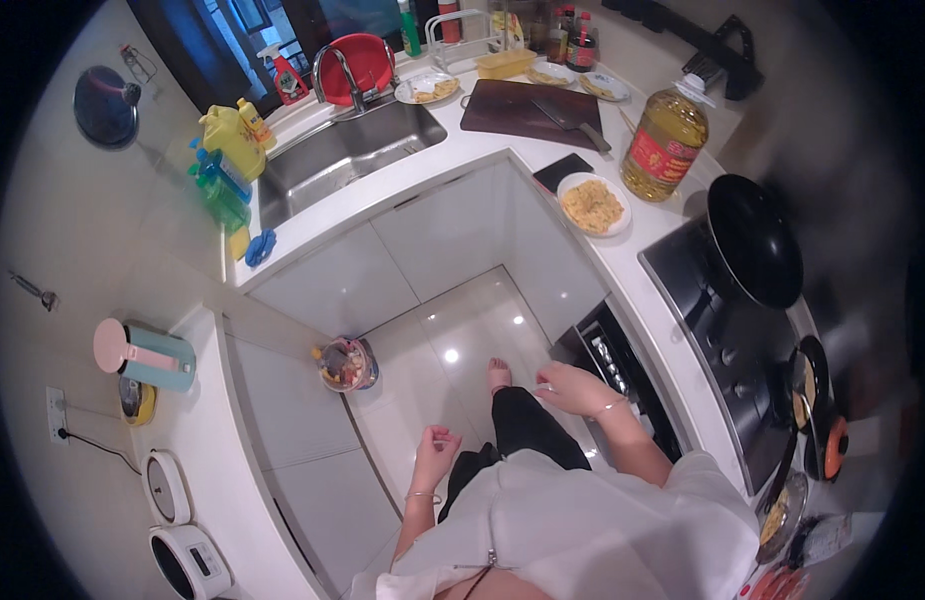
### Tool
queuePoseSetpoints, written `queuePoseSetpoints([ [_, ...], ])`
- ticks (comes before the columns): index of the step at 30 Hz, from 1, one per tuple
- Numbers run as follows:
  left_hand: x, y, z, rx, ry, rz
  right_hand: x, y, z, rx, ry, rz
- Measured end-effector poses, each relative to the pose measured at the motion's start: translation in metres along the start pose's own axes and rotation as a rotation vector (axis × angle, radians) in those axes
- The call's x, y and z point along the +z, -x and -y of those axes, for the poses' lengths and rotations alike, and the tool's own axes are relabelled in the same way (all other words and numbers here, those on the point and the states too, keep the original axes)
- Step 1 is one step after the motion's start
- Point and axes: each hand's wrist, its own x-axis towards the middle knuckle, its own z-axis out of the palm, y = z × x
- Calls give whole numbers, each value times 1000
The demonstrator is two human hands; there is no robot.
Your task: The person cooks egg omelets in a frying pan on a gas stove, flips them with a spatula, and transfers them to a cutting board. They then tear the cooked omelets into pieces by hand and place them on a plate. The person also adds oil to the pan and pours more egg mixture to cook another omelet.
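Observation:
My left hand (435,457) hangs in front of my body above the floor tiles, fingers loosely curled, with nothing visible in it. My right hand (578,388) is held out, slightly bent, beside an open drawer (608,356) with shiny metal things in it. I see nothing in its fingers. On the counter ahead of it sits a white plate of chopped, egg-like food (593,205), close to a dark flat object (563,172). Behind the plate stands a large jug of cooking oil (665,142). A black wok (755,240) rests tilted over the cooktop (706,330).
A cleaver (571,124) lies on a dark cutting board (507,112), its handle over the edge. Left of it is a steel sink (350,157). A waste bin (347,367) stands on the floor by the left cabinets. A kettle (154,358) and rice cooker (188,562) occupy the left counter.

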Motion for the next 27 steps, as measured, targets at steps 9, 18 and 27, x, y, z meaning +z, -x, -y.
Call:
queuePoseSetpoints([
  [9,-25,-143,-87,73,50,-202,-104,-189,-31,-236,-147,-377],
  [18,-36,-262,-143,-10,113,-192,-271,-345,-207,83,-78,-1087],
  [27,-66,-422,-216,88,90,-37,-318,-416,-280,328,409,-884],
])
